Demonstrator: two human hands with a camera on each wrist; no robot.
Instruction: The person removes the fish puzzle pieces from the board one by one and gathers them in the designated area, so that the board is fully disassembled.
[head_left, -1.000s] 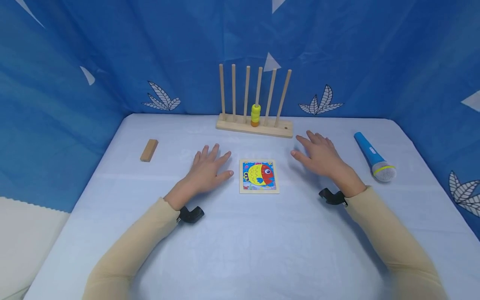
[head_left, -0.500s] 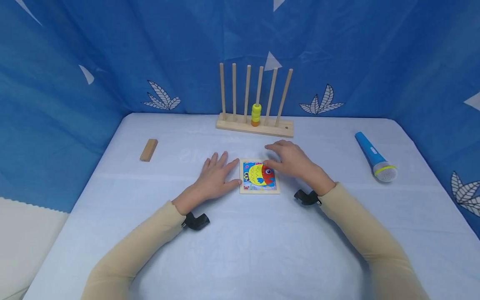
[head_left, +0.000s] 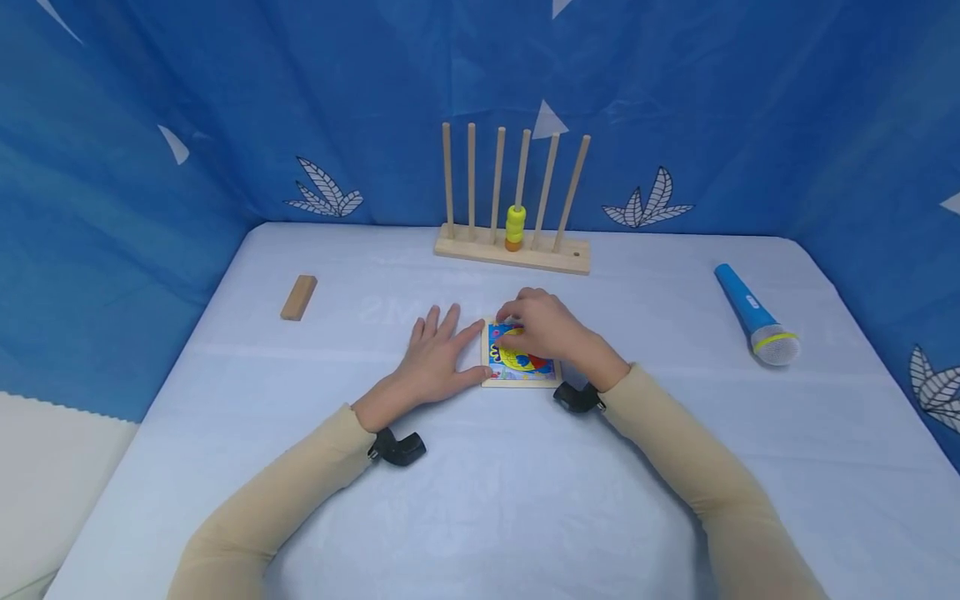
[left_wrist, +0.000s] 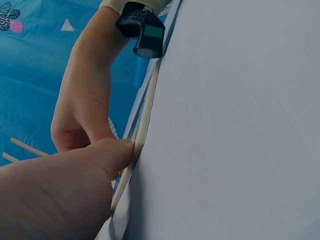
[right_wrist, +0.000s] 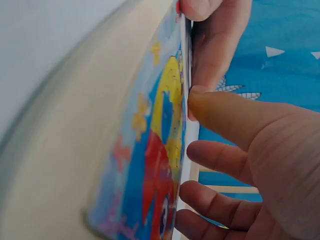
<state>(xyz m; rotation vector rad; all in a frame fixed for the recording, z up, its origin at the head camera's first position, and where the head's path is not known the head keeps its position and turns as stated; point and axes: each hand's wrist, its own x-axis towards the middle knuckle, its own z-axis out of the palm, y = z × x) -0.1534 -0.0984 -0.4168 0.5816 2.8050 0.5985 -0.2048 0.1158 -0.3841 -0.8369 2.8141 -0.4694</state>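
A small square wooden jigsaw puzzle [head_left: 538,374] with a red-and-yellow fish picture lies flat on the white table. My left hand [head_left: 431,362] rests beside it with fingers spread, thumb and index fingertips at the left side of its frame. Over the puzzle arches my right hand [head_left: 555,329], covering part of the fish. In the right wrist view, the right thumb [right_wrist: 225,110] and bent fingers [right_wrist: 215,160] meet the picture's surface with a gap between them, and no piece shows lifted. The left thumb [left_wrist: 117,152] lies on the frame's edge in the left wrist view.
Behind the puzzle stands a wooden peg rack [head_left: 547,260] with upright rods and a few yellow and orange beads [head_left: 515,223] on one rod. A wooden block [head_left: 299,297] lies at left, a blue toy microphone [head_left: 753,312] at right. A blue curtain [head_left: 375,100] hangs behind.
My right hand has moved left from beside the rack's right end onto the puzzle, its fingers bending. My left hand has shifted slightly right, up to the puzzle's left side.
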